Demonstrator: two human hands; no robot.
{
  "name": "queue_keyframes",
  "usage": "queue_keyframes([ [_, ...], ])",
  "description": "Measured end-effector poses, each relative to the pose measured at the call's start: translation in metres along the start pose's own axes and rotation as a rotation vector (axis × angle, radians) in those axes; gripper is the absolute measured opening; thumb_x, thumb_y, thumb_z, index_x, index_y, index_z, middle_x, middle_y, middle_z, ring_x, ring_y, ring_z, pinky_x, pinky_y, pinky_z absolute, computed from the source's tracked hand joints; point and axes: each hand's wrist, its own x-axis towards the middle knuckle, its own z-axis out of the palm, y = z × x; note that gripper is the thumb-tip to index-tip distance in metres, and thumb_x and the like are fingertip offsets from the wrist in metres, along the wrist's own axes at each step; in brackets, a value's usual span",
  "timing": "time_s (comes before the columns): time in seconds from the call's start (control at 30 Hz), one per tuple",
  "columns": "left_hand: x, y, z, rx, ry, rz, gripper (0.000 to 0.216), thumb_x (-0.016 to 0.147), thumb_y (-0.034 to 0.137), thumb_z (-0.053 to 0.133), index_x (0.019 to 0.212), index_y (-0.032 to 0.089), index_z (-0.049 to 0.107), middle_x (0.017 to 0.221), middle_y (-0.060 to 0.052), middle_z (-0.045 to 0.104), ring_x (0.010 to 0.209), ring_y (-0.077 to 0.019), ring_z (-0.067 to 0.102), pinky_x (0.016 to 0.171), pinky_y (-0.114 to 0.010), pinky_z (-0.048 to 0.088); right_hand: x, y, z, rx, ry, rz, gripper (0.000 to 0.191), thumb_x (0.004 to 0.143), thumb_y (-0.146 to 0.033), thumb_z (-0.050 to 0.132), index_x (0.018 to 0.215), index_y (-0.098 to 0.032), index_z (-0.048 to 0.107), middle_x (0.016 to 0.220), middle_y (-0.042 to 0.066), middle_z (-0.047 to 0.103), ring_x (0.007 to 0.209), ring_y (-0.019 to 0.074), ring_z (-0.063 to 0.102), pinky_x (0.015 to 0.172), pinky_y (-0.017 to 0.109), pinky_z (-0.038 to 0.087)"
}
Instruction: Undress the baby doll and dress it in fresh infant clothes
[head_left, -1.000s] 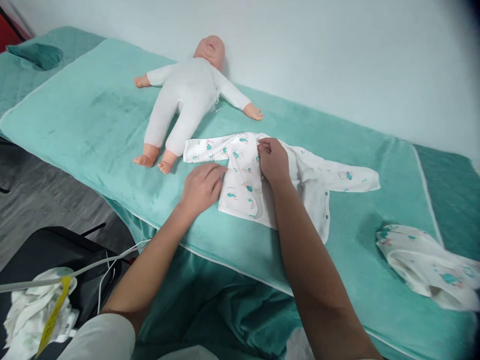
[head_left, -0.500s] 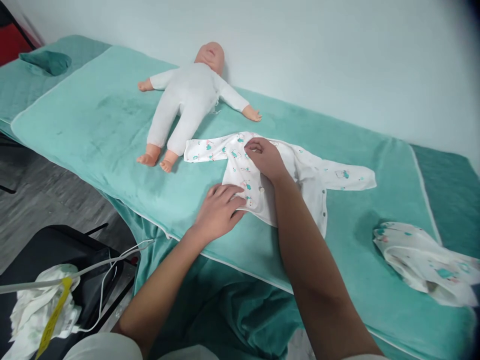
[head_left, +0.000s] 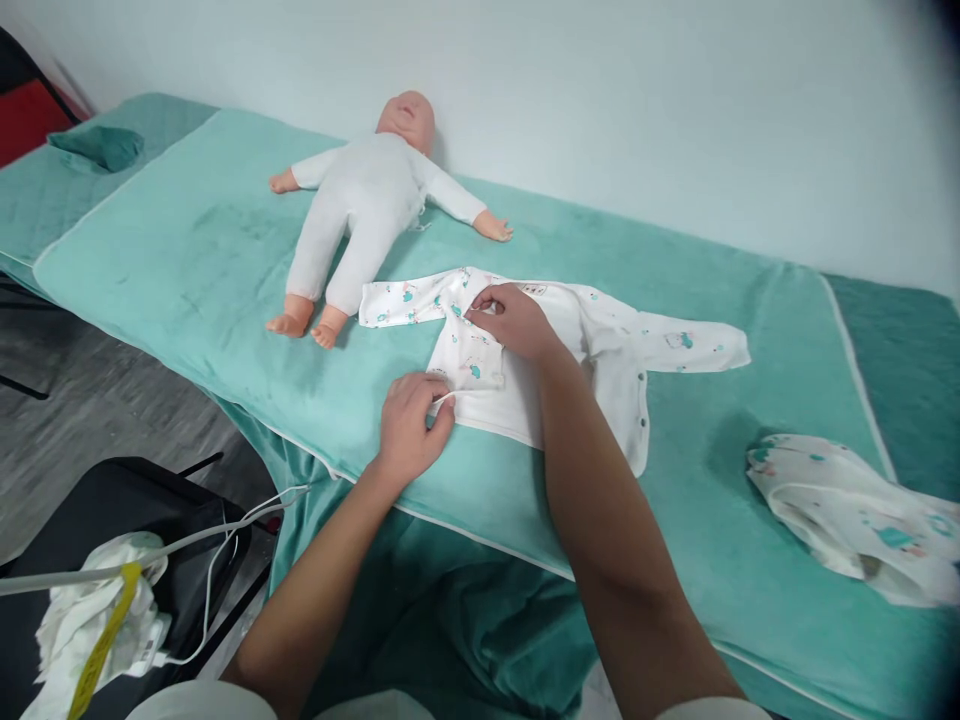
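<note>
A white baby shirt (head_left: 517,405) with small teal prints lies spread on the green bed cover, sleeves out to both sides and its front unfastened. My left hand (head_left: 414,425) pinches the lower left corner of the front panel. Higher up, my right hand (head_left: 514,318) has its fingertips closed on the same panel's upper edge near the left sleeve. The panel is folded partly back, showing plain inner cloth. Snaps run down the right-hand front edge. Just beyond the left sleeve lies a baby doll (head_left: 367,190) on its back, in a white cloth body with arms spread.
Another printed white garment (head_left: 847,510) lies crumpled at the right. The green bed (head_left: 187,270) runs along a white wall. At lower left, a black chair (head_left: 150,490) holds a crumpled white cloth (head_left: 90,610), with a cable and yellow tag across it.
My left hand has moved left with the panel's lower corner, folding the panel back toward the left. My right hand has shifted slightly left and down, and its fingers now pinch the upper edge.
</note>
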Motion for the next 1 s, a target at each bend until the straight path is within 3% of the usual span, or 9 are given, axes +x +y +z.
queue_keyframes([
  [0.17, 0.002, 0.002, 0.002, 0.216, -0.159, 0.094, 0.017, 0.093, 0.02, 0.058, 0.106, 0.023, 0.068, 0.095, -0.004, 0.073, 0.093, -0.0237, 0.062, 0.088, -0.041, 0.041, -0.005, -0.004, 0.0, 0.104, 0.083, 0.102, 0.014, 0.076, -0.035, 0.066, 0.076, -0.023, 0.06, 0.077, 0.0, 0.066, 0.072, 0.0174, 0.056, 0.074, 0.034, 0.043],
  [0.27, 0.003, 0.004, 0.004, 0.261, -0.173, 0.13, 0.017, 0.095, 0.021, 0.056, 0.104, 0.024, 0.069, 0.093, -0.004, 0.073, 0.093, -0.0241, 0.062, 0.088, -0.041, 0.04, -0.006, -0.004, -0.002, 0.142, 0.146, 0.129, 0.01, 0.079, -0.032, 0.06, 0.075, -0.024, 0.055, 0.066, -0.002, 0.06, 0.067, 0.0168, 0.055, 0.071, 0.033, 0.045],
  [0.43, 0.004, 0.005, 0.009, 0.197, -0.047, 0.082, 0.016, 0.099, 0.027, 0.052, 0.091, 0.022, 0.065, 0.082, -0.003, 0.07, 0.08, -0.0204, 0.061, 0.082, -0.039, 0.042, -0.001, 0.011, -0.007, 0.167, 0.278, 0.149, 0.012, 0.082, -0.036, 0.06, 0.081, -0.024, 0.056, 0.071, -0.001, 0.061, 0.071, 0.0179, 0.058, 0.074, 0.036, 0.05],
  [0.53, 0.007, 0.008, 0.008, 0.106, 0.071, -0.097, 0.032, 0.103, 0.035, 0.05, 0.074, 0.022, 0.054, 0.065, 0.002, 0.056, 0.066, -0.0162, 0.053, 0.07, -0.034, 0.04, 0.004, 0.024, -0.009, 0.258, 0.349, 0.194, 0.024, 0.086, -0.048, 0.059, 0.084, -0.024, 0.056, 0.076, 0.002, 0.06, 0.077, 0.0201, 0.061, 0.07, 0.037, 0.053],
  [0.63, 0.007, 0.01, 0.006, 0.028, 0.148, -0.242, 0.046, 0.104, 0.044, 0.05, 0.065, 0.022, 0.039, 0.059, 0.004, 0.042, 0.06, -0.0139, 0.044, 0.062, -0.031, 0.035, 0.005, 0.026, -0.011, 0.434, 0.323, 0.197, 0.04, 0.088, -0.065, 0.056, 0.087, -0.025, 0.055, 0.075, 0.003, 0.059, 0.074, 0.021, 0.063, 0.062, 0.036, 0.053],
  [0.73, 0.005, 0.01, 0.005, -0.059, 0.194, -0.281, 0.045, 0.105, 0.044, 0.048, 0.066, 0.022, 0.038, 0.065, 0.003, 0.046, 0.063, -0.0127, 0.045, 0.063, -0.03, 0.037, -0.002, 0.011, -0.01, 0.612, 0.225, 0.054, 0.046, 0.091, -0.07, 0.051, 0.104, -0.026, 0.058, 0.101, 0.008, 0.071, 0.096, 0.0221, 0.071, 0.076, 0.036, 0.059],
  [0.83, 0.003, 0.006, 0.007, -0.121, 0.286, -0.33, 0.032, 0.104, 0.04, 0.05, 0.077, 0.022, 0.048, 0.081, 0.0, 0.058, 0.076, -0.014, 0.055, 0.073, -0.03, 0.045, -0.01, -0.008, -0.006, 0.593, 0.082, -0.087, 0.051, 0.093, -0.068, 0.052, 0.125, -0.03, 0.057, 0.139, 0.01, 0.067, 0.13, 0.0237, 0.063, 0.101, 0.042, 0.057],
  [0.93, 0.001, 0.0, 0.011, -0.161, 0.44, -0.343, 0.01, 0.1, 0.03, 0.055, 0.096, 0.023, 0.049, 0.107, -0.006, 0.062, 0.101, -0.0183, 0.061, 0.089, -0.034, 0.05, -0.013, -0.014, -0.001, 0.453, -0.008, -0.139, 0.058, 0.092, -0.068, 0.055, 0.133, -0.028, 0.058, 0.15, 0.01, 0.06, 0.143, 0.0248, 0.054, 0.117, 0.045, 0.047],
  [1.0, -0.001, -0.002, 0.014, -0.174, 0.516, -0.326, 0.012, 0.097, 0.021, 0.052, 0.107, 0.023, 0.047, 0.122, -0.011, 0.057, 0.116, -0.0206, 0.059, 0.094, -0.037, 0.051, -0.013, -0.012, 0.003, 0.356, -0.037, -0.166, 0.058, 0.093, -0.063, 0.056, 0.135, -0.025, 0.06, 0.152, 0.01, 0.059, 0.144, 0.0247, 0.053, 0.123, 0.045, 0.04],
])
